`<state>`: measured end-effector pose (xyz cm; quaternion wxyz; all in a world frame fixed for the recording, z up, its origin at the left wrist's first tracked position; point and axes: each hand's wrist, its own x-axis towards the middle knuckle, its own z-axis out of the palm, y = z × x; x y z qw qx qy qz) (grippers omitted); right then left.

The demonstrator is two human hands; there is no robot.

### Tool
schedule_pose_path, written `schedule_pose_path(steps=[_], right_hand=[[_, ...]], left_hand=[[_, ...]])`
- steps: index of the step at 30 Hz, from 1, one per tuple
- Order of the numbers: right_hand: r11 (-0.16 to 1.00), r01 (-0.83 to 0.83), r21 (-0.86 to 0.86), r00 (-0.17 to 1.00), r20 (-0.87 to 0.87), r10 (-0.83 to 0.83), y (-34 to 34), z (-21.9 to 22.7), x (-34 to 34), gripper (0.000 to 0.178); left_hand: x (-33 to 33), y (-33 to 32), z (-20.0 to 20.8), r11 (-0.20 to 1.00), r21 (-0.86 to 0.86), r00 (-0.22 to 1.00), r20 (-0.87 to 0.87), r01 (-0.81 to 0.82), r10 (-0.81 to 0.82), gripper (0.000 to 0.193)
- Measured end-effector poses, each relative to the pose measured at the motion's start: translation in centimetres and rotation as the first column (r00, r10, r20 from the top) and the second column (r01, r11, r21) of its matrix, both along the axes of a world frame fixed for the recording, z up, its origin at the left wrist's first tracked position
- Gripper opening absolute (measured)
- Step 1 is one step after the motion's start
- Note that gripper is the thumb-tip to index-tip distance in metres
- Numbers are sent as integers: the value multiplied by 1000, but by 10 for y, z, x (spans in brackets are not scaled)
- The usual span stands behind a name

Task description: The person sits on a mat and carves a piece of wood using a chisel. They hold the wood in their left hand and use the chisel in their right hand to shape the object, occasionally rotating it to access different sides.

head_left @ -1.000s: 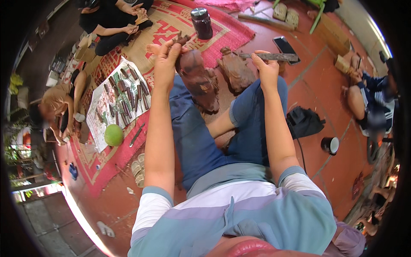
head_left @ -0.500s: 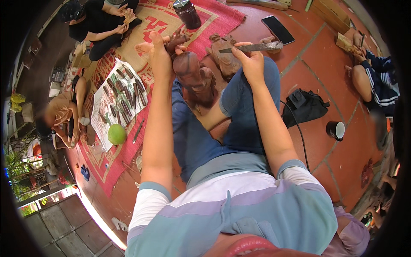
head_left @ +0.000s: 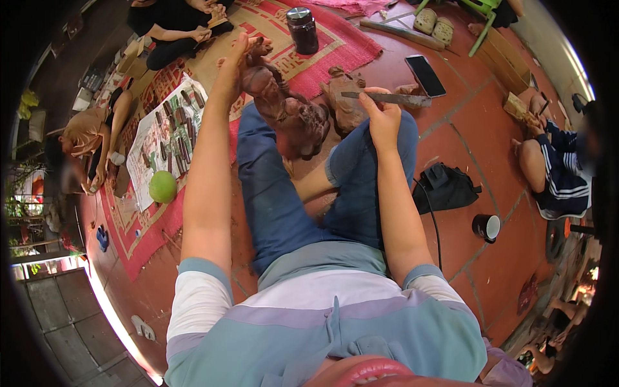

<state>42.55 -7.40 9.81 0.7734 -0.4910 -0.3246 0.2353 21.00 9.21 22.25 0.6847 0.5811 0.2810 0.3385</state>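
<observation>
A reddish-brown wooden carving (head_left: pixel 287 116) of a figure leans at a slant between my bent legs. Its upper end is gripped by my left hand (head_left: pixel 233 64), whose fingers are partly hidden behind the wood. My right hand (head_left: pixel 385 122) pinches a long flat metal file (head_left: pixel 403 99) above my right knee, held nearly level and apart from the carving. Beyond the two hands, a second, paler brown carving (head_left: pixel 345 97) lies on the tiles beside the mat.
Left are a red mat (head_left: pixel 145 248), carving tools (head_left: pixel 177 132) on paper and a green fruit (head_left: pixel 162 187). A jar (head_left: pixel 302 31) stands ahead. Rightward lie a phone (head_left: pixel 425 76), black bag (head_left: pixel 448 187) with cord and mug (head_left: pixel 486 228). Other people sit left and right.
The carving has been tipped so more of its length shows, its lower end swinging right. My left hand stays on its upper end. The file remains in my right hand; the whole view has shifted.
</observation>
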Motion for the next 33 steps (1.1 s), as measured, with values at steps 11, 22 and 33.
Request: schedule_pose_path(steps=[11, 22, 33], right_hand=[[992, -114, 44, 978, -168, 120, 2, 5, -14, 16], [978, -207, -15, 977, -51, 206, -3, -7, -58, 9], [923, -382, -54, 882, -318, 347, -17, 14, -87, 14]], left_hand=[[-24, -55, -10, 559, 747, 625, -252, -359, 738, 52], [-97, -47, -25, 789, 422, 844, -95, -447, 528, 67], [-133, -52, -58, 755, 344, 803, -7, -558, 597, 63]])
